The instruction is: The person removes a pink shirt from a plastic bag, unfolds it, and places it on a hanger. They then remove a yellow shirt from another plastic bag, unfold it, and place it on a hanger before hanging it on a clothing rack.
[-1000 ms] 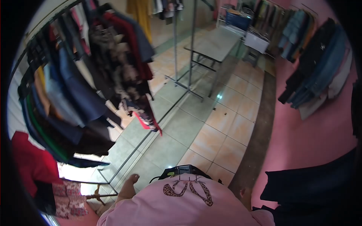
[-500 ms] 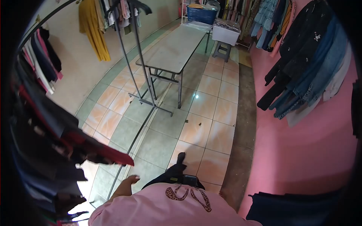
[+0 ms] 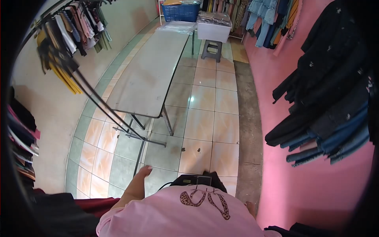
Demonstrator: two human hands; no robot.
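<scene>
My left hand [image 3: 140,178] hangs at my side over the tiled floor, fingers straight and holding nothing. It is nearest to the foot of a metal garment rack [image 3: 136,136]. Only a small edge of my right hand [image 3: 249,206] shows past my pink shirt [image 3: 185,217], close to the pink wall, and I cannot tell what it does. A dark pouch [image 3: 197,180] sits at my waist.
A long grey folding table [image 3: 150,75] stands ahead on the left. Behind it are a blue basket [image 3: 181,12], a white box [image 3: 213,29] and a stool [image 3: 212,49]. Dark jackets and jeans [image 3: 327,102] hang on the right wall, and shirts [image 3: 71,31] on the left rail.
The view has swung right and moved forward: the crowded left clothes rack slid out of sight, and the table and far shelves came closer. My left hand stays hanging at my side.
</scene>
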